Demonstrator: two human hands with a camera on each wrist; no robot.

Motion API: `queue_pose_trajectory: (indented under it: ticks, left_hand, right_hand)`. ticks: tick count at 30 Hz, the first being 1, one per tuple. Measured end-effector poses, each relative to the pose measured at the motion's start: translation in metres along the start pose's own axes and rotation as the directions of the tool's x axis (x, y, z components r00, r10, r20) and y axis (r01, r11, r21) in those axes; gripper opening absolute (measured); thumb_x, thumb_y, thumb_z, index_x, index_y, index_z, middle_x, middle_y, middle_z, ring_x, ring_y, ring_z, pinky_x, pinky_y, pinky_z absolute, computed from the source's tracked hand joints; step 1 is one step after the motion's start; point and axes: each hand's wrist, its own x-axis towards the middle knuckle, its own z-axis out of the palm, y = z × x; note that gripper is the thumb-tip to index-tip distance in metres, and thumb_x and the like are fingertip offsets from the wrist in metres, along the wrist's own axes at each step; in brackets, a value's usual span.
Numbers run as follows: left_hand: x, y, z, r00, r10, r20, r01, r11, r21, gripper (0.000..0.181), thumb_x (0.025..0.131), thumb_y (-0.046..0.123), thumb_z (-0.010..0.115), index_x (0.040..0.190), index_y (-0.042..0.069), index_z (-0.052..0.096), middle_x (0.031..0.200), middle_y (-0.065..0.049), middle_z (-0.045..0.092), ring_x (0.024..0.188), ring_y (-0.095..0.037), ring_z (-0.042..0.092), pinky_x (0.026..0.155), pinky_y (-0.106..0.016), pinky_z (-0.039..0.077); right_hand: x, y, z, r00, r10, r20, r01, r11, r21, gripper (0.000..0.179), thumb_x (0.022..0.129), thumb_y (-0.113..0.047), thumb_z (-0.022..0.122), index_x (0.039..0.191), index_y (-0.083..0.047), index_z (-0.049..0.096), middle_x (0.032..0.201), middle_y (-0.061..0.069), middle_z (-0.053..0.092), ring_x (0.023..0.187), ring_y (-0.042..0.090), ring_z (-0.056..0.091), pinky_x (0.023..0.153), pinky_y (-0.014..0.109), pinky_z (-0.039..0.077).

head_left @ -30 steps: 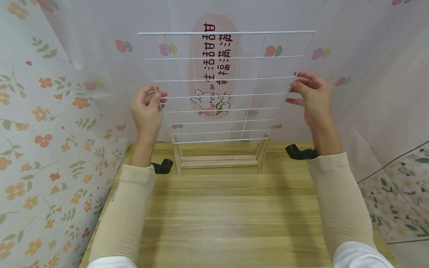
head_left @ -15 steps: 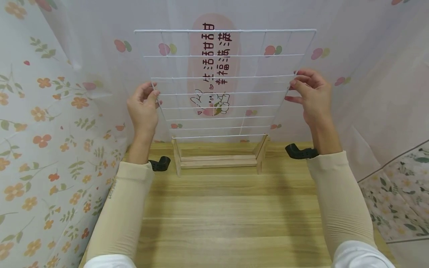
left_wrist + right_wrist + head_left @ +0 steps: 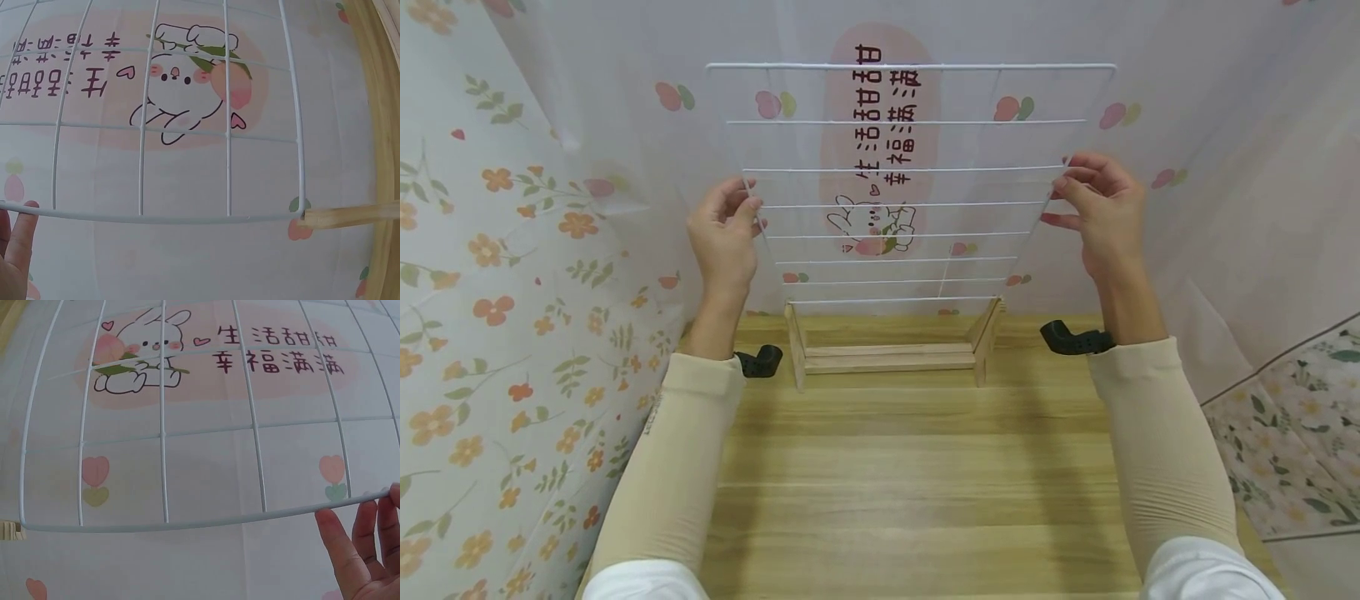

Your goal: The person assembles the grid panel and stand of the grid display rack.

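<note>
Both hands hold a white wire grid panel (image 3: 895, 170) upright by its side edges. My left hand (image 3: 724, 225) pinches the left side wire between thumb and fingers, a little above mid-height. On the opposite side wire my right hand (image 3: 1103, 204) does the same, slightly higher. Under the panel stands a light wooden stand (image 3: 889, 360) with two end posts joined by a crossbar. The panel's bottom wire lies right at the post tops; in the left wrist view a lower corner meets the tip of a wooden post (image 3: 350, 215).
The stand sits on a wood-grain table (image 3: 895, 483) near its back edge. Behind it hangs a white cloth (image 3: 647, 158) with fruit prints, a rabbit drawing and red writing. A floral curtain (image 3: 497, 358) closes in the left side.
The panel's bottom wire has risen slightly in the head view, to the level of the post tops. Both hands have shifted up a little with it, keeping their grip.
</note>
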Motion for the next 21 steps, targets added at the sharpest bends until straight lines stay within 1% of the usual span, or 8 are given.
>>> queue_pose_trajectory:
  ticks: [2, 5, 8, 11, 14, 18, 21]
  left_hand:
    - [-0.001, -0.002, 0.001, 1.0, -0.014, 0.009, 0.014, 1.0, 0.003, 0.014, 0.09, 0.003, 0.067, 0.103, 0.003, 0.071, 0.085, 0.004, 0.065, 0.077, -0.011, 0.062, 0.068, -0.02, 0.057]
    - [-0.002, -0.005, 0.002, 0.999, -0.03, 0.016, 0.03, 1.0, 0.007, 0.014, 0.091, 0.001, 0.065, 0.102, 0.006, 0.072, 0.089, 0.003, 0.066, 0.08, -0.014, 0.062, 0.07, -0.02, 0.057]
    - [-0.004, -0.007, 0.002, 0.999, -0.032, 0.02, 0.032, 0.999, 0.007, 0.014, 0.091, 0.001, 0.065, 0.102, 0.006, 0.071, 0.094, 0.003, 0.067, 0.083, -0.016, 0.063, 0.072, -0.021, 0.057]
    - [-0.005, -0.009, 0.002, 0.999, -0.032, 0.018, 0.032, 0.999, 0.009, 0.014, 0.091, 0.0, 0.065, 0.102, 0.006, 0.071, 0.092, 0.003, 0.067, 0.083, -0.016, 0.062, 0.072, -0.021, 0.057]
    - [-0.006, -0.012, 0.002, 1.0, -0.022, 0.018, 0.022, 1.0, 0.018, 0.014, 0.091, 0.0, 0.065, 0.102, 0.005, 0.072, 0.093, 0.0, 0.068, 0.083, -0.018, 0.063, 0.071, -0.021, 0.057]
    - [-0.007, -0.014, 0.002, 1.0, -0.008, 0.013, 0.007, 0.999, 0.047, 0.014, 0.091, 0.002, 0.066, 0.103, 0.004, 0.072, 0.094, -0.003, 0.069, 0.082, -0.013, 0.062, 0.07, -0.019, 0.056]
    - [-0.008, -0.015, 0.002, 1.0, -0.01, 0.015, 0.009, 0.998, 0.065, 0.014, 0.091, 0.003, 0.066, 0.104, 0.003, 0.072, 0.094, -0.001, 0.069, 0.08, -0.012, 0.062, 0.07, -0.018, 0.056]
  right_hand:
    - [0.0, 0.001, -0.002, 1.0, 0.005, -0.002, -0.005, 1.0, 0.007, 0.022, 0.087, 0.001, 0.069, 0.109, 0.001, 0.067, 0.093, 0.01, 0.062, 0.08, 0.021, 0.064, 0.065, 0.038, 0.055]
    - [-0.002, 0.002, -0.003, 1.0, 0.014, -0.002, -0.014, 1.0, 0.008, 0.024, 0.085, 0.0, 0.071, 0.109, 0.003, 0.066, 0.092, 0.01, 0.062, 0.08, 0.022, 0.064, 0.065, 0.039, 0.055]
    - [-0.003, 0.004, -0.004, 1.0, 0.027, -0.001, -0.027, 1.0, 0.01, 0.025, 0.084, 0.0, 0.072, 0.108, 0.004, 0.065, 0.091, 0.011, 0.062, 0.079, 0.022, 0.064, 0.065, 0.04, 0.055]
    - [-0.004, 0.007, -0.005, 0.999, 0.033, -0.001, -0.033, 0.999, 0.006, 0.024, 0.085, 0.002, 0.071, 0.108, 0.006, 0.064, 0.091, 0.01, 0.061, 0.079, 0.022, 0.064, 0.065, 0.04, 0.055]
    - [-0.005, 0.01, -0.005, 1.0, 0.031, 0.002, -0.031, 1.0, 0.002, 0.024, 0.085, 0.002, 0.07, 0.108, 0.006, 0.063, 0.09, 0.011, 0.061, 0.079, 0.021, 0.063, 0.065, 0.039, 0.056]
    - [-0.005, 0.013, -0.006, 1.0, 0.027, 0.004, -0.027, 1.0, 0.005, 0.022, 0.085, 0.001, 0.071, 0.106, 0.005, 0.064, 0.089, 0.01, 0.06, 0.08, 0.022, 0.063, 0.066, 0.04, 0.055]
    - [-0.006, 0.016, -0.007, 1.0, 0.031, 0.004, -0.031, 0.999, 0.008, 0.02, 0.085, 0.002, 0.071, 0.104, 0.004, 0.065, 0.089, 0.01, 0.059, 0.079, 0.021, 0.063, 0.066, 0.04, 0.055]
